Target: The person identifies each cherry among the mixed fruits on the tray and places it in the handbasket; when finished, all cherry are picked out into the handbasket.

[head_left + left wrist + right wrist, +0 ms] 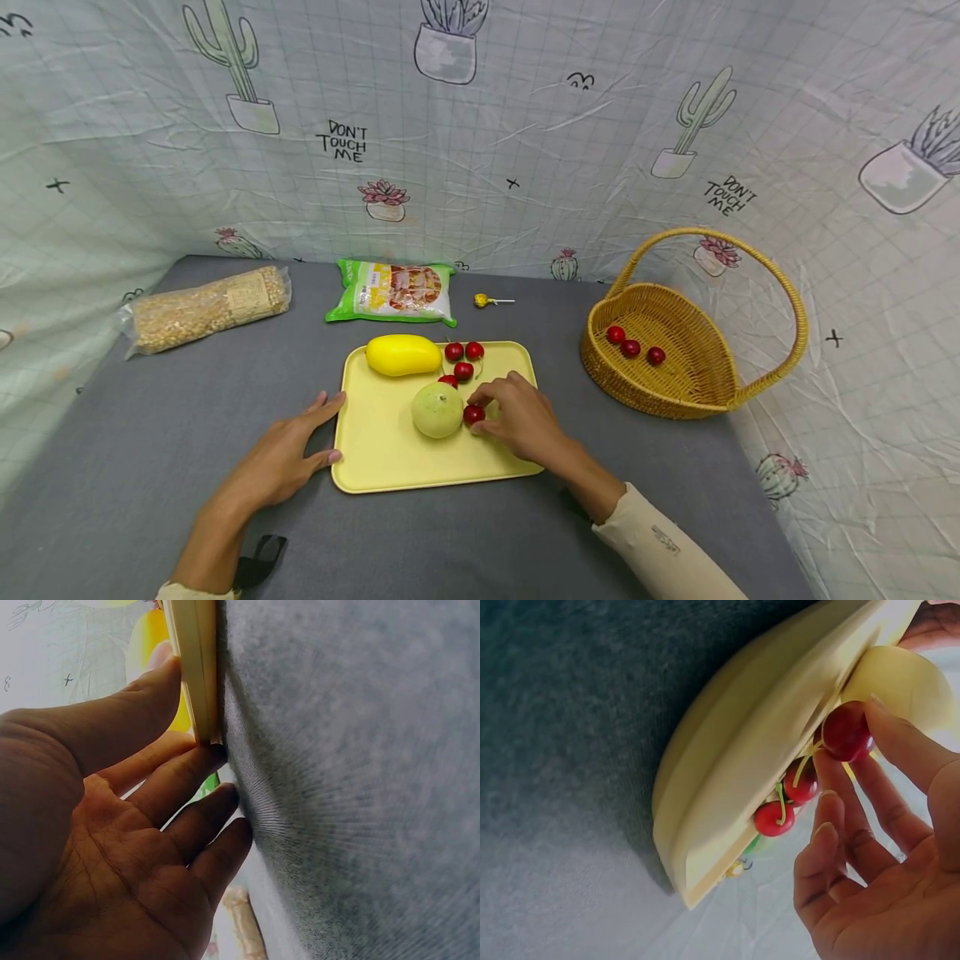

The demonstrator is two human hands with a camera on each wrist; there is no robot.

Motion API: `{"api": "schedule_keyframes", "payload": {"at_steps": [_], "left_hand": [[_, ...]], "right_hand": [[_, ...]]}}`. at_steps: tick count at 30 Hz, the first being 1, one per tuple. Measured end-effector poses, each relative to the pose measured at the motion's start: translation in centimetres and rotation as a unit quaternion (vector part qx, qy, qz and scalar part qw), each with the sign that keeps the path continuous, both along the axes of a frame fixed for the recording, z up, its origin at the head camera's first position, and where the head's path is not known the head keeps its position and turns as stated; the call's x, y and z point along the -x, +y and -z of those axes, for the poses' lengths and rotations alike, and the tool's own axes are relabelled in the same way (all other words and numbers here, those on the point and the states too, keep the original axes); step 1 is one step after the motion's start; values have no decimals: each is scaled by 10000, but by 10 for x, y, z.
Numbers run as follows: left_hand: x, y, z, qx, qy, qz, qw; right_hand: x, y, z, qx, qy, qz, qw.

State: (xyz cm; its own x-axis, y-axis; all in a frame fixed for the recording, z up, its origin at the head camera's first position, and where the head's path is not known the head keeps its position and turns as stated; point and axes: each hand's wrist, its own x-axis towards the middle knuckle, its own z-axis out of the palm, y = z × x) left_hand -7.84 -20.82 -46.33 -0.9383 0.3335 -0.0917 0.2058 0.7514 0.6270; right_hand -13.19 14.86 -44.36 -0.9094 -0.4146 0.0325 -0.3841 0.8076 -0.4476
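My right hand (519, 419) pinches a dark red cherry (473, 415) between thumb and fingertips, over the right half of a pale yellow tray (375, 462). In the right wrist view this cherry (847, 731) shows close up, in front of two stemmed cherries. Just left of it sits a round, pale green fruit (437, 410). Behind that, several cherries (463, 372) lie beside a yellow mango (403, 355). My left hand (277, 458) touches the tray's left edge, fingers extended and thumb apart; the left wrist view shows fingertips against the tray rim (196, 675).
A wicker basket (600, 362) with a tall handle stands at the right, holding three cherries (631, 348). Along the back lie a bag of yellow kernels (210, 310), a green and white snack packet (397, 292) and a lollipop (482, 300). A patterned cloth (480, 150) hangs behind.
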Motion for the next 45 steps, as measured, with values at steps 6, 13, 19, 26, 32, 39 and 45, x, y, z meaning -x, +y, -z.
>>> {"api": "schedule_keyframes", "payload": {"at_steps": [6,13,19,26,32,39,45], "left_hand": [[0,0,-1,11,-23,3,10000],[1,1,0,40,10,3,10000],[1,1,0,40,12,19,10000],[1,0,1,-6,1,36,10000],[1,0,1,8,18,45,10000],[0,0,1,12,32,58,10000],[1,-1,1,-51,15,67,10000]], "right_hand": [[-3,7,-4,238,127,-40,9996],[-4,19,-7,441,424,-185,9980],[-4,30,-14,604,643,-233,9958],[-3,45,-23,812,909,-84,9925],[-2,58,-30,778,924,163,9925],[-1,72,-39,750,1000,414,9913],[1,84,-41,775,1041,614,9896]]}}
